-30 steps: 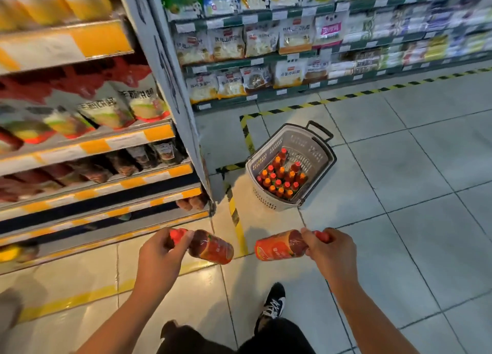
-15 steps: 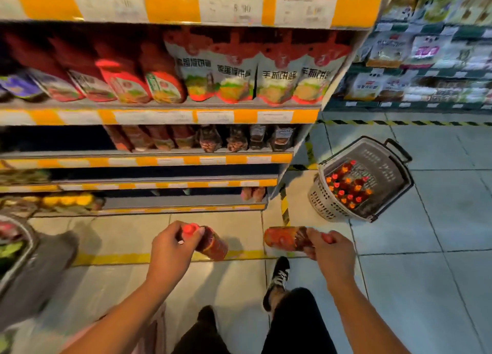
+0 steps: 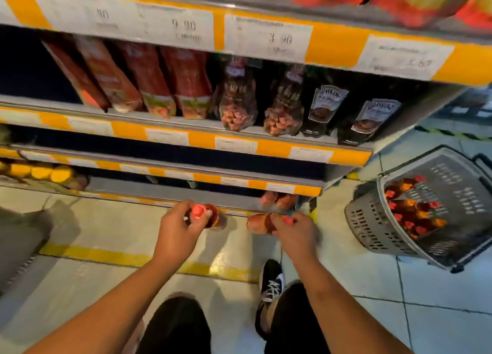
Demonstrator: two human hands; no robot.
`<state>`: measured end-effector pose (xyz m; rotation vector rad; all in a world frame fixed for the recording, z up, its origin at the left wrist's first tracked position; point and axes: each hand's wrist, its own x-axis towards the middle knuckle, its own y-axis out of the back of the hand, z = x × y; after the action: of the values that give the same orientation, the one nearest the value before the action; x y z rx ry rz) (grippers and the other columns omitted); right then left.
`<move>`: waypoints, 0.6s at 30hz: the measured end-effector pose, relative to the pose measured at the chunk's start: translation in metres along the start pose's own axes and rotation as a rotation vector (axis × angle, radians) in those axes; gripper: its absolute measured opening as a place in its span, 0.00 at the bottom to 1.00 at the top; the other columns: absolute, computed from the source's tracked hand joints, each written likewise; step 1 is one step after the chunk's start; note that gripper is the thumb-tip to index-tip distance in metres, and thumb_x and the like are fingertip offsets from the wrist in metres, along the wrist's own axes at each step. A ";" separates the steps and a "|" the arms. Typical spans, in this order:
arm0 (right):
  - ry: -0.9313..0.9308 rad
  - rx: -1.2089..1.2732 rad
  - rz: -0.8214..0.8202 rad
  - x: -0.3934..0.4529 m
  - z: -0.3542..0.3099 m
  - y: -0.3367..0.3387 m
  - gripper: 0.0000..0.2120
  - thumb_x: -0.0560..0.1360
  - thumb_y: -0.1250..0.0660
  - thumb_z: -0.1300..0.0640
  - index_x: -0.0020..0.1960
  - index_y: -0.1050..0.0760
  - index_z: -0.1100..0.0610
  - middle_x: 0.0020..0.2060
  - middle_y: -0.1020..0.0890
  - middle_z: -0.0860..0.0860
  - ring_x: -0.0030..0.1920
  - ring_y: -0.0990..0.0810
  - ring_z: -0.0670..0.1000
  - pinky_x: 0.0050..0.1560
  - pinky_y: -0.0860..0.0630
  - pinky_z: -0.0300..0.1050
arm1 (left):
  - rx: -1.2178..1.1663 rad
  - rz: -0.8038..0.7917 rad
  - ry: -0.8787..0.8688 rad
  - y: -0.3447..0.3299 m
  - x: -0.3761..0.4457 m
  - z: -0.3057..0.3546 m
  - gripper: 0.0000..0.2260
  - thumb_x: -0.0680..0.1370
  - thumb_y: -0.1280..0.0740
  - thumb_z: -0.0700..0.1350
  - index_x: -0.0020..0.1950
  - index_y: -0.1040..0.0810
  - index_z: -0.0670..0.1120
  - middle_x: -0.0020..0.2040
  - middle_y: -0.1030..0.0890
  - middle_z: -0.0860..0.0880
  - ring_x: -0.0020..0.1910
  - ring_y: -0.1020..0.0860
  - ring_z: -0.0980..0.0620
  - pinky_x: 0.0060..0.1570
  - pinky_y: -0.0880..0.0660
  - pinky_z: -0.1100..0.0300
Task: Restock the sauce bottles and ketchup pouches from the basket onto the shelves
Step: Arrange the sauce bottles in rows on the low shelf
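Left hand (image 3: 179, 227): grips red-capped sauce bottle (image 3: 213, 218).
Right hand (image 3: 296, 232): grips second bottle (image 3: 259, 222).
Basket (image 3: 372, 228): right, holds bottles.
Shelves (image 3: 186, 138): pouches ahead.

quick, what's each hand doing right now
Left hand: grips a sauce bottle near its red cap.
Right hand: grips another sauce bottle at its cap end.

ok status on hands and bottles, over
Left hand grips a sauce bottle by its neck; right hand grips another. Bottom shelf ahead, nothing blocking. Basket holds more.
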<state>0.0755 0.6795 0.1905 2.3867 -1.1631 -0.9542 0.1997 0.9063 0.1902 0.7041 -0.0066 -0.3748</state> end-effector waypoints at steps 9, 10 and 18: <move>0.219 -0.341 -0.218 0.129 0.071 -0.099 0.10 0.66 0.20 0.46 0.42 0.17 0.48 0.36 0.17 0.51 0.42 0.15 0.57 0.43 0.18 0.48 | -0.218 0.184 -0.008 -0.113 0.069 -0.118 0.07 0.78 0.26 0.50 0.46 0.19 0.48 0.37 0.20 0.57 0.37 0.22 0.65 0.40 0.30 0.71; 0.140 -0.278 -0.205 0.138 0.074 -0.107 0.09 0.67 0.21 0.46 0.43 0.17 0.49 0.39 0.15 0.52 0.45 0.15 0.58 0.49 0.17 0.51 | -0.250 0.213 -0.006 -0.122 0.075 -0.130 0.08 0.78 0.26 0.50 0.45 0.20 0.47 0.36 0.21 0.58 0.35 0.24 0.65 0.39 0.30 0.71; 0.126 0.039 -0.013 0.164 0.091 -0.146 0.21 0.64 0.23 0.49 0.43 0.23 0.66 0.38 0.14 0.61 0.33 0.13 0.55 0.43 0.14 0.62 | -0.375 0.302 0.014 -0.173 0.112 -0.185 0.12 0.78 0.27 0.53 0.42 0.21 0.46 0.34 0.24 0.51 0.33 0.28 0.58 0.37 0.27 0.57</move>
<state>0.1701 0.6412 -0.0242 2.4492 -1.1308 -0.7798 0.2707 0.8637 -0.0741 0.3271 -0.0286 -0.0762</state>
